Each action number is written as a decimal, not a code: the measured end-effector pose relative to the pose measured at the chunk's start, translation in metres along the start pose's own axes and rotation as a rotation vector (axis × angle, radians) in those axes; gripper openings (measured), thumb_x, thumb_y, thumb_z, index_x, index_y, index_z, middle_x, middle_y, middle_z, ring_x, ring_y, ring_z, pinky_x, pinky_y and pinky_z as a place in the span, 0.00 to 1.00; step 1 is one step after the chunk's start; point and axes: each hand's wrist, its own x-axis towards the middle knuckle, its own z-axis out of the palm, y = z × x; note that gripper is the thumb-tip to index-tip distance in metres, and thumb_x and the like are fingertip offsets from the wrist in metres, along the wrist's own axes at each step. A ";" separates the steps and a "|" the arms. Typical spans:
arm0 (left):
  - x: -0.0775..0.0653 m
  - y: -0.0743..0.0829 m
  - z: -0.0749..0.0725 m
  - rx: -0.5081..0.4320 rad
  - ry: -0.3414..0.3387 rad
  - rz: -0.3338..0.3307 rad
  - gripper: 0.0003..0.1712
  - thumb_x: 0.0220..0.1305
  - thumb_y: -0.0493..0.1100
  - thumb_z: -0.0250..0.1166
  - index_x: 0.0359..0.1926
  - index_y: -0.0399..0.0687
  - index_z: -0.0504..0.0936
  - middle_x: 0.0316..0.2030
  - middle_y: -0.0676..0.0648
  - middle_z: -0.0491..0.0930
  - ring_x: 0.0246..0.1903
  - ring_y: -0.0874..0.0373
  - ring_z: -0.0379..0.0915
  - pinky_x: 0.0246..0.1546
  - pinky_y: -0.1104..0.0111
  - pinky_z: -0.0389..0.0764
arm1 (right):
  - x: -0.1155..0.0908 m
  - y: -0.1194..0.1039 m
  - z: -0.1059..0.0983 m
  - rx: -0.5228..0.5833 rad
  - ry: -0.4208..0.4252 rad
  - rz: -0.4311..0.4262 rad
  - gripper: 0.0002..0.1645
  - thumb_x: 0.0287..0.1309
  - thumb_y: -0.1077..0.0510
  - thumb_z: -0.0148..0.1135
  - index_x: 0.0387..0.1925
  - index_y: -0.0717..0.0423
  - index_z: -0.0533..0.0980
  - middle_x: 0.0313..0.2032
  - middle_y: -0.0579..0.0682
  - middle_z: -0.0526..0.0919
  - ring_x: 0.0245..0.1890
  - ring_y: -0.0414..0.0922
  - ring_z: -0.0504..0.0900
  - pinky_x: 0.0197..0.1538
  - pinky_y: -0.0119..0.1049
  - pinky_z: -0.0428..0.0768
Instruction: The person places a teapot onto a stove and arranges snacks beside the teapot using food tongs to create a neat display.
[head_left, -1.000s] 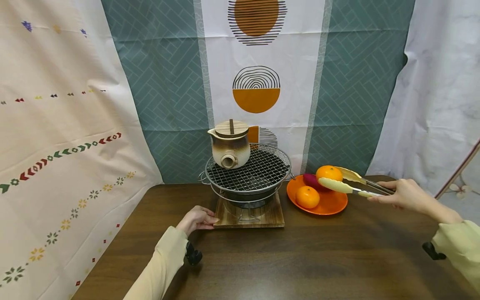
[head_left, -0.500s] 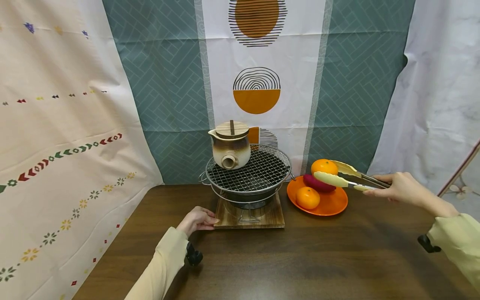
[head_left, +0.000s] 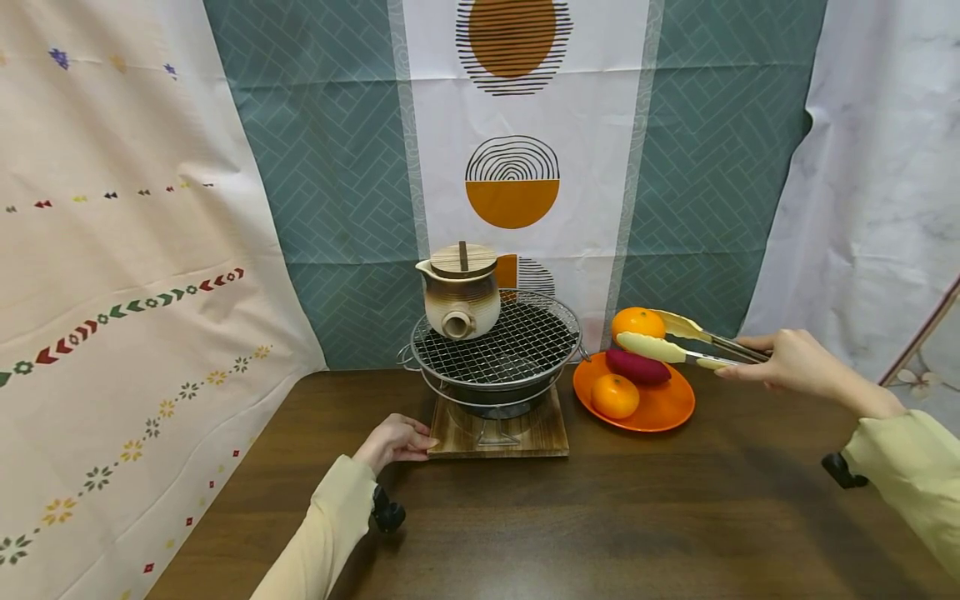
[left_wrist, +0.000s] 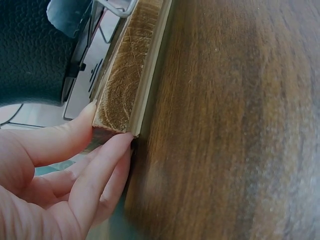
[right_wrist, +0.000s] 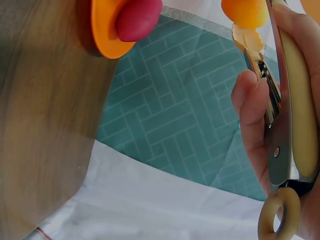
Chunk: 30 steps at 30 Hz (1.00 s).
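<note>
My left hand (head_left: pixel 395 438) holds the front left corner of the wooden board (head_left: pixel 543 432) under the grill. In the left wrist view the thumb lies on the board's upper edge and the fingers (left_wrist: pixel 102 177) are at its lower edge. With my right hand (head_left: pixel 798 364) I grip a pair of tongs (head_left: pixel 663 348) that has cream-coloured tips. Between those tips an orange mandarin (head_left: pixel 638 322) is held up above the orange plate (head_left: pixel 663 414). On that plate lie a purple sweet potato (head_left: pixel 637 367) and a second mandarin (head_left: pixel 616 396).
A round grill (head_left: pixel 517 350) with a black mesh top stands on the board, left of the plate. A lidded clay pot (head_left: pixel 462 304) sits on its left side, the hollow side handle facing me. Patterned curtains (head_left: pixel 322 183) hang behind the brown table (head_left: pixel 570 533).
My right hand has moved left and up with the tongs and the mandarin, lifting it away from the sweet potato. The left hand stays at the board's corner.
</note>
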 end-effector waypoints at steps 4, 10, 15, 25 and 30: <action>0.000 -0.001 0.000 0.005 0.004 0.002 0.20 0.52 0.24 0.62 0.46 0.18 0.69 0.24 0.40 0.76 0.23 0.54 0.75 0.31 0.60 0.80 | 0.004 -0.004 -0.001 0.005 -0.010 0.007 0.43 0.43 0.40 0.68 0.52 0.70 0.72 0.07 0.42 0.67 0.09 0.43 0.68 0.15 0.33 0.64; 0.000 -0.001 0.000 0.005 0.012 -0.008 0.19 0.51 0.24 0.62 0.45 0.19 0.69 0.23 0.40 0.75 0.22 0.55 0.75 0.30 0.61 0.80 | 0.011 -0.009 -0.003 0.004 -0.021 0.007 0.44 0.44 0.39 0.67 0.53 0.70 0.71 0.08 0.43 0.69 0.10 0.43 0.68 0.16 0.33 0.65; -0.001 0.000 0.000 -0.002 0.007 -0.007 0.19 0.51 0.24 0.63 0.45 0.18 0.69 0.24 0.39 0.75 0.22 0.54 0.75 0.30 0.61 0.80 | 0.017 -0.015 -0.006 0.016 -0.029 0.013 0.47 0.43 0.37 0.67 0.54 0.70 0.69 0.09 0.47 0.71 0.11 0.45 0.69 0.17 0.33 0.65; -0.001 0.001 0.001 -0.008 0.017 -0.016 0.19 0.51 0.24 0.63 0.45 0.19 0.70 0.27 0.38 0.75 0.23 0.54 0.75 0.31 0.60 0.80 | 0.030 -0.027 -0.014 0.027 -0.029 0.014 0.48 0.44 0.38 0.67 0.56 0.69 0.67 0.10 0.48 0.72 0.12 0.46 0.70 0.17 0.34 0.66; -0.002 0.001 0.001 -0.004 0.021 -0.016 0.19 0.51 0.24 0.63 0.45 0.20 0.70 0.27 0.38 0.75 0.22 0.54 0.75 0.30 0.61 0.80 | 0.033 -0.033 -0.018 0.047 -0.053 0.034 0.50 0.43 0.36 0.66 0.57 0.69 0.66 0.11 0.49 0.73 0.13 0.47 0.71 0.18 0.34 0.69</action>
